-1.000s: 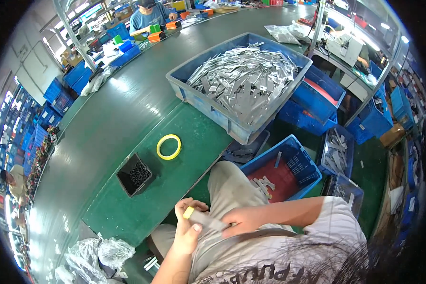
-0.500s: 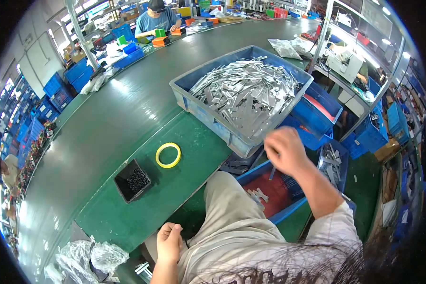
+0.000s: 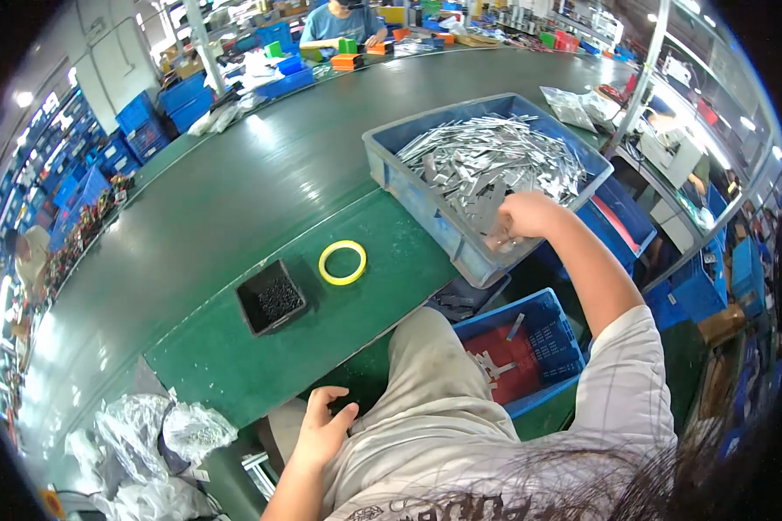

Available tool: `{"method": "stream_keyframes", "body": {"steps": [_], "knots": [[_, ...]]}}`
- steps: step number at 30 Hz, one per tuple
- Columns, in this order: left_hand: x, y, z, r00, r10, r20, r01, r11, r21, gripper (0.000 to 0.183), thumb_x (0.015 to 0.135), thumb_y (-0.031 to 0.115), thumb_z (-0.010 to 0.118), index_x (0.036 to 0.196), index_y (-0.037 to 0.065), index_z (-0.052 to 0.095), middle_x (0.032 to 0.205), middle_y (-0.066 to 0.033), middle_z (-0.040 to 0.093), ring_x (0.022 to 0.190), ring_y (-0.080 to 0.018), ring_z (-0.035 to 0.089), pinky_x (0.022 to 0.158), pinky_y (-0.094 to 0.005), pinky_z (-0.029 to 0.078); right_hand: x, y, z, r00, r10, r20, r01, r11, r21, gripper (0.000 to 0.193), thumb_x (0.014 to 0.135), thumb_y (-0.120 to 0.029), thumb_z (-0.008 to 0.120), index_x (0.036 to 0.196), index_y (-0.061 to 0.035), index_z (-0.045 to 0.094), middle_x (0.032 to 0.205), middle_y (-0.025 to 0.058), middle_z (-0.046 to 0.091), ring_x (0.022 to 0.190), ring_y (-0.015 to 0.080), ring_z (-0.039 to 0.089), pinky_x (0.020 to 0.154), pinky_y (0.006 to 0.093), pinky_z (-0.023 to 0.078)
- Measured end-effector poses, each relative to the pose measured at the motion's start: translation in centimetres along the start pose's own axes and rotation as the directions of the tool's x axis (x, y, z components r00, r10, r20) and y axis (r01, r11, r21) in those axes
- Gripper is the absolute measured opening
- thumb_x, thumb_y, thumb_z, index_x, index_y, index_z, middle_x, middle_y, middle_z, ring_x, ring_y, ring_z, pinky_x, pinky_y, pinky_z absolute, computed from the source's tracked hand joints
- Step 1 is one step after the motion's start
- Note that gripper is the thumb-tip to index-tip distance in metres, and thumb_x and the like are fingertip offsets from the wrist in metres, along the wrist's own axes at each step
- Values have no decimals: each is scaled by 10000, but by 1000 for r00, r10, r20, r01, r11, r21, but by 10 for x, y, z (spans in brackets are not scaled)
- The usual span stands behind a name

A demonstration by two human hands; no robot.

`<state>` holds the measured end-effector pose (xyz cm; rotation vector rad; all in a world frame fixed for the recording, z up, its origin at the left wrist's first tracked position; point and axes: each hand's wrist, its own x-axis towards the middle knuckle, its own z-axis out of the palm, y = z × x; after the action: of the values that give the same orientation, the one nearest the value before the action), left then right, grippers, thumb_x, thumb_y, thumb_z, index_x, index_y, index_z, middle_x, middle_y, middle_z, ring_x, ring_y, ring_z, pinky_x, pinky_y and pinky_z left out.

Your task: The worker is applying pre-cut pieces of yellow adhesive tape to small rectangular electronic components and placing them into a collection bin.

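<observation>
silver strips (image 3: 495,152) just beside r hand (image 3: 528,215) fingers — grip unclear, can't tell — l hand (image 3: 325,429) fingers apart

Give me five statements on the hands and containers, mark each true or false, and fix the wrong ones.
1. The right hand reaches into the large blue bin of metal strips. True.
2. The black box stands left of the yellow tape roll. True.
3. The left hand grips the tape roll. False: the roll lies on the green bench; the left hand is open.
4. The red-bottomed blue crate is full. False: a few strips lie in it.
5. The black box holds small black parts. True.
</observation>
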<state>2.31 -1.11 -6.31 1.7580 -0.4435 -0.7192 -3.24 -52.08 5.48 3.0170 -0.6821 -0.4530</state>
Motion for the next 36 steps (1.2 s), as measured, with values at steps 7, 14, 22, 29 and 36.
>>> {"method": "stream_keyframes", "body": {"steps": [7,14,22,29,36], "knots": [[-1,4,2,995,103,0,-102,983,153,301,878,108,705,1159,95,601,1163,-2,547,980,-104,482,866,-258,398,1,8,3,998,-52,46,49,996,75,391,642,-223,855,981,-110,696,962,74,723,951,298,679,800,409,526],[-9,2,-7,997,53,-55,-47,993,108,329,856,186,739,1130,56,610,1150,-84,551,1068,-216,523,906,-323,433,-5,-11,-12,990,-140,22,142,986,-91,269,658,-231,787,864,-86,690,867,112,714,845,326,685,724,430,532],[-7,3,-2,1000,-5,0,5,998,-55,257,874,49,686,1115,32,598,1050,-49,606,938,-135,563,825,-287,468,-30,-6,-31,860,-311,-404,295,950,-103,65,769,-89,670,832,-71,666,833,122,682,826,336,656,728,443,512],[-28,87,6,513,857,50,-751,420,509,454,696,86,811,1097,6,612,1091,-157,637,943,-355,639,830,-399,520,-144,-161,-84,655,-538,-531,568,814,-124,38,746,-82,654,772,-72,627,715,112,604,754,333,624,688,448,494],[-17,85,13,863,360,356,-452,863,224,506,805,98,704,1270,-6,533,1181,-224,632,1140,-377,608,960,-439,493,-152,-258,-11,221,-931,-289,974,225,18,125,775,-132,625,836,-105,519,758,25,581,713,221,615,669,351,446]]}}
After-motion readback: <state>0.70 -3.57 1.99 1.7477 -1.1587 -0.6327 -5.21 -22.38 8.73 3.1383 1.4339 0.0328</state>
